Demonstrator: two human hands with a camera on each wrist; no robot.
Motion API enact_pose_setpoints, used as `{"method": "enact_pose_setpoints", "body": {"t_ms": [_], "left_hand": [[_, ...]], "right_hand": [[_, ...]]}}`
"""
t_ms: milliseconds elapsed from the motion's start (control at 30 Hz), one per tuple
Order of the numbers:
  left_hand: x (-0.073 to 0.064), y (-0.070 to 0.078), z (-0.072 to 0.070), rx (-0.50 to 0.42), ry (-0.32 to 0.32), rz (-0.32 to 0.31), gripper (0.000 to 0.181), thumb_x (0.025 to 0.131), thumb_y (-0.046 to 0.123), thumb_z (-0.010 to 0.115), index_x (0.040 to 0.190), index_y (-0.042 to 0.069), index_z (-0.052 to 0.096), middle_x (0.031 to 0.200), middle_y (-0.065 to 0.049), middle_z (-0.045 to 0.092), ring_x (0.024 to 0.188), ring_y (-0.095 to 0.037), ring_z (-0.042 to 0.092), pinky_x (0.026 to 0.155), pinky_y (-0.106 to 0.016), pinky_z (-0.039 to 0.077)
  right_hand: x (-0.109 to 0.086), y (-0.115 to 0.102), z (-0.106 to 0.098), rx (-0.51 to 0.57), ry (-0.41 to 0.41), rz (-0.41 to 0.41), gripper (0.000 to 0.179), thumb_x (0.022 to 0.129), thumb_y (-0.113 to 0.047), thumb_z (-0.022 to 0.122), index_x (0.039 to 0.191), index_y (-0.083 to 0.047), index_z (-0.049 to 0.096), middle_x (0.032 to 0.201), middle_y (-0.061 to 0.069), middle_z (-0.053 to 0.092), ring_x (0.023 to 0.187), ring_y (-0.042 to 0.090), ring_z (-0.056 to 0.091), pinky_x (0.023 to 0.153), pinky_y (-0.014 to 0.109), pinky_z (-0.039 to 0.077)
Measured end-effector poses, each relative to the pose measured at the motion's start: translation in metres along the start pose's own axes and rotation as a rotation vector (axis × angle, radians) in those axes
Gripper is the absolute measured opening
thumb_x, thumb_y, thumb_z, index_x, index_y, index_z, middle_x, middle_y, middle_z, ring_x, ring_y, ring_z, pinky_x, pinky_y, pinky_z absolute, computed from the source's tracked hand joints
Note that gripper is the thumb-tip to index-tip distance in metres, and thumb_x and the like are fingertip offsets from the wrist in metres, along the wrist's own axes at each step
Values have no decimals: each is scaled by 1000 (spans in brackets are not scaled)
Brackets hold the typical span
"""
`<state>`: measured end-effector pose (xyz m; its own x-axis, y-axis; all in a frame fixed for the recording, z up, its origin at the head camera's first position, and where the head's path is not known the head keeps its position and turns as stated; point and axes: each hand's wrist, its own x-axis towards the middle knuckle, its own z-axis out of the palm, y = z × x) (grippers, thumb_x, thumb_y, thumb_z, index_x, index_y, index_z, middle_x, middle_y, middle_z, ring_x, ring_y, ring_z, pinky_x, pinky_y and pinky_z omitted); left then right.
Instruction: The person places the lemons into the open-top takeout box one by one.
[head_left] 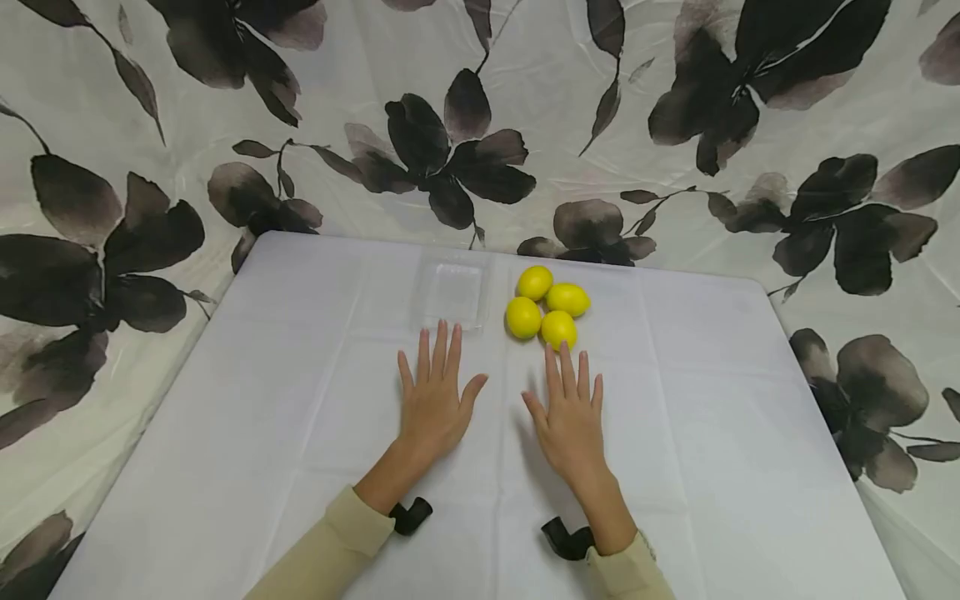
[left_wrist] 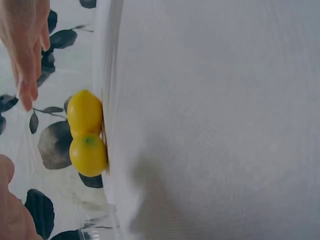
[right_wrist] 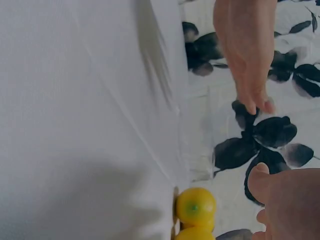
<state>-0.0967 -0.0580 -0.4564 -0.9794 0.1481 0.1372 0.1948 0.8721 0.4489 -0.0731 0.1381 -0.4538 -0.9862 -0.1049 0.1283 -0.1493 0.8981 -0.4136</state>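
Observation:
Several yellow lemons (head_left: 566,299) lie in a cluster near the far edge of the table. Left of them is a clear plastic tray (head_left: 452,292), with nothing visible inside it. My left hand (head_left: 433,415) is held over the cloth with fingers straight and spread, its fingertips just in front of the tray in the head view. Palm down, my right hand (head_left: 573,429) has its fingers stretched toward the nearest lemon (head_left: 558,330), overlapping its lower edge. Neither hand holds anything. Both wrist views show the hands raised above the table surface.
A white cloth (head_left: 360,417) with fold creases covers the table. Beyond its far edge hangs a pale sheet (head_left: 555,83) with dark printed flowers. Black wrist-worn pieces (head_left: 566,540) stick out inward from both wrists.

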Motion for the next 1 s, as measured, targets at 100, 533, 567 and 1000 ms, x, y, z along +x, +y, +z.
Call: {"method": "enact_pose_setpoints", "body": {"t_ms": [100,533,567,1000], "left_hand": [[6,-1,1,-11,24,4,79,102,49,44,160,15,2,168,-9,0,154,-34,-3,117,-65,-3],[28,-8,-1,-144,139,92,83,99,52,48,160,17,5,167,-9,5,153,-35,5,119,-62,9],[29,-9,-1,-158,138,85,83,99,51,49,160,17,6,167,-10,6,153,-35,4,119,-62,9],[49,-29,-9,-444,177,-64,86,94,46,63,160,22,13,167,-6,9,154,-31,5,120,-56,19]], "right_hand": [[4,5,-1,3,4,8,71,103,-42,48,159,-10,17,166,12,11,152,39,4,117,66,6],[22,12,-9,115,94,-75,68,102,-32,55,156,-4,24,161,17,28,148,37,26,118,53,26],[24,12,-10,119,102,-82,68,102,-31,55,156,-4,24,160,17,29,148,36,27,119,51,27],[47,20,-11,200,90,-73,67,101,-31,57,156,-7,27,158,15,35,145,31,36,117,46,31]]}}
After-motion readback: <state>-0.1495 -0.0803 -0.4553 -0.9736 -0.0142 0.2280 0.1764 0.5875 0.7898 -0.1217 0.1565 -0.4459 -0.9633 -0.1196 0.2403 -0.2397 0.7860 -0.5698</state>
